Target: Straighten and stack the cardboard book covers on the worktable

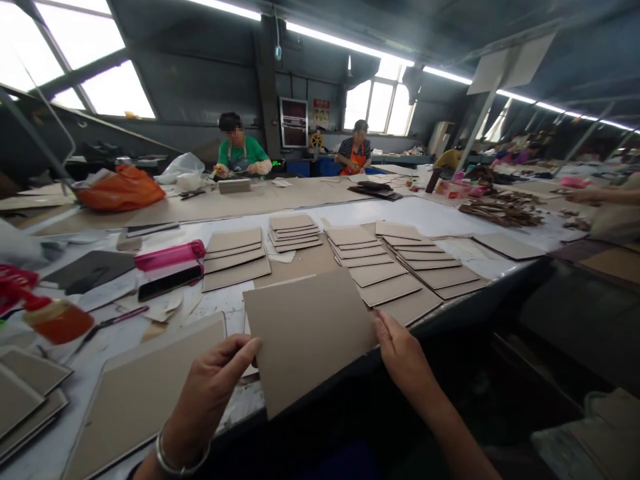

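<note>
A flat beige board (310,333) is held up and tilted over the table's front edge. My left hand (217,373) pinches its left side between thumb and fingers; a metal bangle circles that wrist. On the opposite side, my right hand (400,343) grips the board's right edge. Behind it lie overlapping rows of similar boards with dark edges, among them a left row (235,260), a small middle stack (295,233) and a right-hand row (430,257). A larger beige board (150,387) rests flat beside my left forearm.
A pink case (170,255), a dark phone (170,283), a pen (117,320) and a bottle of amber liquid (57,320) occupy the left. More boards (30,400) sit lower left. Across the table, a person in green (243,153) and another in an orange apron (355,157) work. Dark scraps (500,210) lie farther right.
</note>
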Demonstrator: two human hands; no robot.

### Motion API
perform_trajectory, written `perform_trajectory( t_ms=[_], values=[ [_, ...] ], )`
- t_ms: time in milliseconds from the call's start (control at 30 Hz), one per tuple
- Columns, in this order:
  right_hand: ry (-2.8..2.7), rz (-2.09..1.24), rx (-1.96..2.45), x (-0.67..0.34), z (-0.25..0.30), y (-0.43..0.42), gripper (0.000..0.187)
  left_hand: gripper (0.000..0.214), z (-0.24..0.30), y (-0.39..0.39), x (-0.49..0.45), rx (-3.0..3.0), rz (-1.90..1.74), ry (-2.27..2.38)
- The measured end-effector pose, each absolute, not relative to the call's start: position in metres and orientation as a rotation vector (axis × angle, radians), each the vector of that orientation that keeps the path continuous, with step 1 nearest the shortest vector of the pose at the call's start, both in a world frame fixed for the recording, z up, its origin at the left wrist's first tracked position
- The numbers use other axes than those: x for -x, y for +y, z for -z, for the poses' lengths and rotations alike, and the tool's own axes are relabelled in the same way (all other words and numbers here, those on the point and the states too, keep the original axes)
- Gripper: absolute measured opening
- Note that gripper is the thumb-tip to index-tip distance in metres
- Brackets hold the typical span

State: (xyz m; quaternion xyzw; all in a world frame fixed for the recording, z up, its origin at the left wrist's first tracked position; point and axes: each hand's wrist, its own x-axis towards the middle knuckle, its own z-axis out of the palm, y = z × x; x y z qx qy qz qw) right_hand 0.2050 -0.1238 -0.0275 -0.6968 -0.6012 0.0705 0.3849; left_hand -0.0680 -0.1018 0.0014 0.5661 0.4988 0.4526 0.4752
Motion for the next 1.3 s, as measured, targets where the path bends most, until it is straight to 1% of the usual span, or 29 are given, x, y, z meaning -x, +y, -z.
perform_trajectory(
  t_ms=[67,167,300,433,567,667,867,1133,1300],
  values=[
    [-1.526,-0.449,1.746,-0.205,0.031,-0.101,0.037,0.030,0.010,-0.081,0.076,-1.337,-1.077,1.217],
    [-1.447,-0.736,1.723,-0.205,0.033,-0.065,0.031,0.031,0.031,-0.045,0.085,-1.256,-1.025,1.238],
    [-1.454,-0.976,1.753,-0.202,0.034,-0.017,0.026,0.032,0.046,-0.002,0.091,-1.243,-0.980,1.422],
    [-1.616,-1.029,1.831,-0.194,0.036,0.003,0.026,0.034,0.044,0.015,0.095,-1.202,-0.890,1.556],
    [-1.661,-1.100,1.908,-0.185,0.046,-0.008,0.026,0.033,0.044,0.008,0.101,-1.194,-0.719,1.617],
    [-1.658,-1.121,1.959,-0.183,0.058,-0.016,0.027,0.033,0.056,0.002,0.105,-1.205,-0.627,1.649],
    [-1.673,-1.084,2.045,-0.183,0.072,-0.014,0.026,0.031,0.079,0.002,0.104,-1.244,-0.572,1.707],
    [-1.723,-1.040,2.097,-0.184,0.078,-0.016,0.024,0.026,0.080,0.004,0.103,-1.260,-0.517,1.762],
    [-1.766,-0.951,2.150,-0.179,0.079,-0.017,0.020,0.025,0.080,0.002,0.102,-1.297,-0.475,1.813]
  ],
)
